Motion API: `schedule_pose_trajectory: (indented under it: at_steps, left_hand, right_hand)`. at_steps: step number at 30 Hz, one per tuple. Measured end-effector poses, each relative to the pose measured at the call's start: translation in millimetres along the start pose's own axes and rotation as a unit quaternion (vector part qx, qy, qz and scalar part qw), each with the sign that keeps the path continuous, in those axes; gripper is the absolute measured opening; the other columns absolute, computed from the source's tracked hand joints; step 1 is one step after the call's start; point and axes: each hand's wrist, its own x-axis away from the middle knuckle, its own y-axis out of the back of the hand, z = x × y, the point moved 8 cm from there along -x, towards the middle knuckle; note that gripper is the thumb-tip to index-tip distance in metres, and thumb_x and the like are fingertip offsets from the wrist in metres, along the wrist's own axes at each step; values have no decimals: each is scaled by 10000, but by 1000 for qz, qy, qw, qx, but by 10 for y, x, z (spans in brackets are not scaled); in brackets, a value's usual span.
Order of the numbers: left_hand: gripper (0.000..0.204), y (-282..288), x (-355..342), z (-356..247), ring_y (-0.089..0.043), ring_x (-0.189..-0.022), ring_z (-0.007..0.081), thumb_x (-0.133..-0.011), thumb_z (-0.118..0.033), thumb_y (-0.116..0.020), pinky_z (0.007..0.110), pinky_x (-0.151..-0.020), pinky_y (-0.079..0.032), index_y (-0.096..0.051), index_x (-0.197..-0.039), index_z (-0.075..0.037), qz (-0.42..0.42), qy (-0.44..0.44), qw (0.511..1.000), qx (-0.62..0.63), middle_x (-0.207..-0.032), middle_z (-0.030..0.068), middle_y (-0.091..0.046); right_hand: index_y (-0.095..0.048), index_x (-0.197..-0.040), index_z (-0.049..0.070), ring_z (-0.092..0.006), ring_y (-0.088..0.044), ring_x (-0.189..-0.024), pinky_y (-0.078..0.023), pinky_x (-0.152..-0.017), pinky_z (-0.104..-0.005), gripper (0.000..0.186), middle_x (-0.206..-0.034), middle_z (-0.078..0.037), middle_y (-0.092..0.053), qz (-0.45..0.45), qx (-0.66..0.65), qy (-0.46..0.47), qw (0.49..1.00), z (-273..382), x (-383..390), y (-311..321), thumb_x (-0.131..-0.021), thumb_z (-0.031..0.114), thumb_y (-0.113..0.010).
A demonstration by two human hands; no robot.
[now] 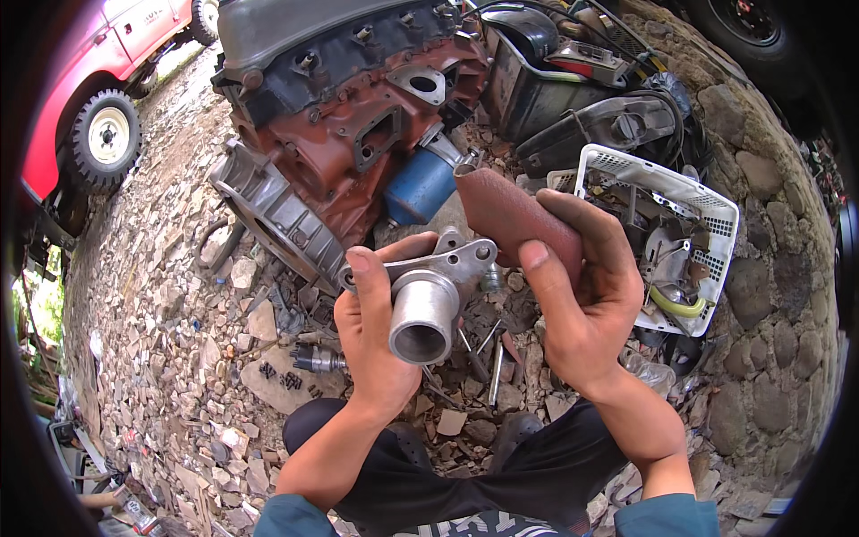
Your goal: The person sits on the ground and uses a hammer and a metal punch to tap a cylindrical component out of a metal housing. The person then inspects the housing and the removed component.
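My left hand (380, 336) is closed around a grey metal flanged pipe fitting (424, 309), its round open end turned toward me and its flange with bolt holes on the far side. The thumb lies along the flange's left end; most of the other fingers are hidden behind the part. Just to the right, my right hand (591, 295) pinches a folded sheet of reddish-brown sandpaper (519, 219) between thumb and fingers. The sandpaper's far corner rises above the flange, and a small gap seems to lie between the paper and the metal.
A rust-red engine block (331, 152) with a blue oil filter (422, 185) stands ahead. On the right are a white plastic basket (720, 224) of parts and a black bin (519, 98). Bolts (284, 376) and tools (497, 371) lie on stony ground. A red vehicle (76, 80) stands far left.
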Motion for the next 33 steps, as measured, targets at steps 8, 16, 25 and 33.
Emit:
schedule_pose_trajectory:
  at_steps: [8,16,25,33]
  left_hand:
    - [733,6,-48,44,-682,-704,150,-1005,-629,-311,263,-562,-566,-612,-1088,34,7,-10,998,-63,-882,113,-686]
    - [826,-14,-87,21,-675,-776,162,-1014,-641,-219,275,-745,-536,-652,-1019,62,52,2,992,-119,-885,126,-694]
    - [659,-29,-147,206,-717,-679,247,-991,-662,-227,246,-375,-556,-500,-1013,-63,98,138,985,-19,-1050,210,-658]
    - [666,-1,-220,162,-722,-833,253,-1006,-624,-312,248,-528,-563,-540,-1168,-19,135,88,987,-18,-1106,177,-663]
  right_hand:
    - [-514,-1056,-14,-165,-627,-1012,-511,-867,-308,264,-1071,-165,-648,63,-91,-69,991,-123,-16,-169,-900,99,-695]
    - [-548,-903,10,-209,-630,-1025,-504,-867,-350,274,-1065,-171,-661,216,-23,-98,971,-214,-85,-169,-854,179,-758]
    - [-593,-1001,-28,-244,-704,-781,-534,-689,-306,230,-954,-175,-710,180,122,-74,973,-209,-80,-201,-874,118,-717]
    - [-646,-1127,-20,-183,-683,-817,-531,-711,-295,258,-915,-155,-704,135,96,-120,979,-350,-77,-109,-918,126,-681]
